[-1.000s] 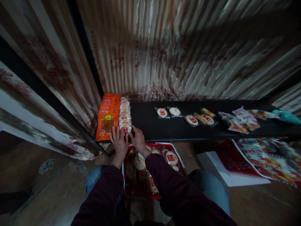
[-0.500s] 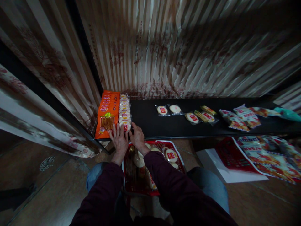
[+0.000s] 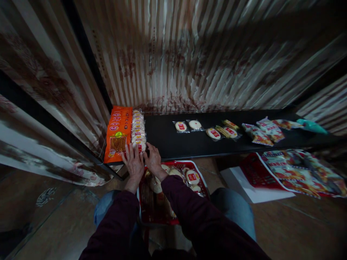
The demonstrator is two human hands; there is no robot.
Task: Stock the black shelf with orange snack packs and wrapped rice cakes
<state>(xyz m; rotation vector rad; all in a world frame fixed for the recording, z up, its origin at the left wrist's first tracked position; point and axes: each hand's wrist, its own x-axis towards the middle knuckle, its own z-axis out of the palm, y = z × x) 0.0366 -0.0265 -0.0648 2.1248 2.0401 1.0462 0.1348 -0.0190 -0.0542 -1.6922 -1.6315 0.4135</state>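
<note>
My left hand [image 3: 133, 162] and my right hand [image 3: 152, 161] rest together at the front left edge of a low black shelf [image 3: 195, 142]. Both touch the near end of a row of round white wrapped cakes [image 3: 137, 130] that stands on edge beside a stack of orange snack packets [image 3: 117, 133]. The left hand's fingers lie spread over the front cake and the packet's edge. The right hand's fingers curl against the row's right side. A red bag of more wrapped cakes [image 3: 173, 187] lies open on my lap, just below both hands.
Several loose wrapped cakes [image 3: 187, 126] and snack packets [image 3: 260, 131] lie scattered along the shelf to the right, with a teal item [image 3: 311, 126] at its far end. Printed bags [image 3: 295, 171] and a white box [image 3: 249, 186] sit on the floor. A corrugated wall stands behind.
The view has drifted a little, so everything sits slightly left and lower. Both hands stay at the front of the cake row, pressed closer together.
</note>
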